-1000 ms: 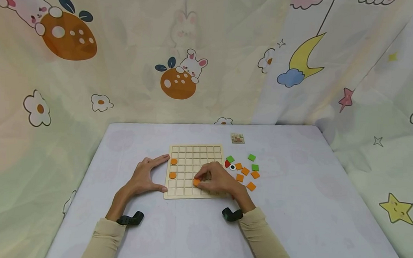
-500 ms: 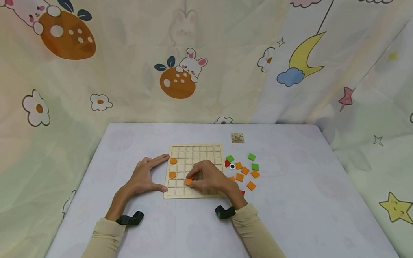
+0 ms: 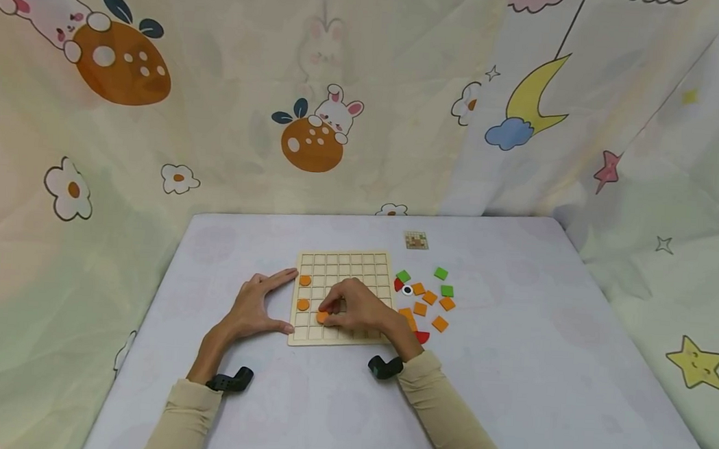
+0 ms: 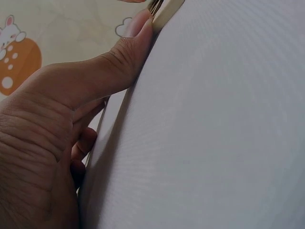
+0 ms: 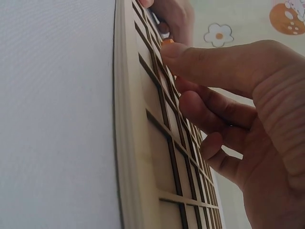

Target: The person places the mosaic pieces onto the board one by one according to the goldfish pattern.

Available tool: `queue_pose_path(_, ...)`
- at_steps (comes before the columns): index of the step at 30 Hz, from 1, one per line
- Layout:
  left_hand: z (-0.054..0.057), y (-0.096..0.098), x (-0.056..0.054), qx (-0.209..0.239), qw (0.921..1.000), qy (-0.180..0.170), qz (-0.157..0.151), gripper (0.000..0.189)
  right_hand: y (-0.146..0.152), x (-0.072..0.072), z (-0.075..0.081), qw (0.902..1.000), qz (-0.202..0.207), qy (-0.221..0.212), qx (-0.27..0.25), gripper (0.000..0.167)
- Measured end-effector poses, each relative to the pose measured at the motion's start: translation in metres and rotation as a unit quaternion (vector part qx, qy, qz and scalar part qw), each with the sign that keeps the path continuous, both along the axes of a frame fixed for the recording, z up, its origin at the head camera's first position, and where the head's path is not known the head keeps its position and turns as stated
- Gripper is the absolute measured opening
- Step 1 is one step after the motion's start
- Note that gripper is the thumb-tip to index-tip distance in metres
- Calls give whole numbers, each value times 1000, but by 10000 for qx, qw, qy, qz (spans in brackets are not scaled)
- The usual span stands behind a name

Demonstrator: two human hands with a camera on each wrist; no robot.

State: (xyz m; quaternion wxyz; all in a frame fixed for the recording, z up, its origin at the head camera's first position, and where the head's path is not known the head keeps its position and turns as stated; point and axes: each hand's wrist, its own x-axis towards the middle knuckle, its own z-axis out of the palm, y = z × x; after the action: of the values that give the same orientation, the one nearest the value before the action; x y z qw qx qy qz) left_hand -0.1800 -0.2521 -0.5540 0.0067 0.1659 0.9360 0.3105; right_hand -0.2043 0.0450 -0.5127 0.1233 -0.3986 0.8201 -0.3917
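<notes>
A wooden grid board (image 3: pixel 357 259) lies on the table, its square cells edged by raised strips. My left hand (image 3: pixel 250 308) spreads thumb and fingers against the board's left edge; in the left wrist view the thumb (image 4: pixel 116 67) presses at the board's side. Between thumb and fingertips my right hand (image 3: pixel 357 307) pinches an orange round piece (image 3: pixel 321 317) over the lower left cells. That orange piece (image 5: pixel 167 41) shows just past the thumb tip in the right wrist view. Two other orange round pieces, an upper one (image 3: pixel 305 280) and a lower one (image 3: pixel 303 305), sit in the leftmost column.
Right of the board lie several orange squares (image 3: pixel 430 297), green squares (image 3: pixel 441 273), a red piece (image 3: pixel 422 337) and a white disc with a black centre (image 3: pixel 407 290). A small patterned card (image 3: pixel 416 240) lies near the back edge. A printed curtain (image 3: pixel 231 107) hangs behind the table.
My right hand has moved left across the board with the orange round piece, uncovering orange and red pieces by its right edge. The left hand has stayed at the board's edge.
</notes>
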Motion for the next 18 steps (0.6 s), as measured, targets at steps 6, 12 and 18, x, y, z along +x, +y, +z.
queue_pose_path(6,1,1,0,-30,10000,-24,-26,126,-5,-1,-1,9999,26,-129,38,16)
queue_pose_path(12,-1,1,-1,9,10000,9,-40,126,-8,-2,1,9998,-16,-174,123,15)
queue_pose_path(18,-3,-1,-2,-7,10000,84,-34,126,-11,-2,2,9996,-78,-206,201,16)
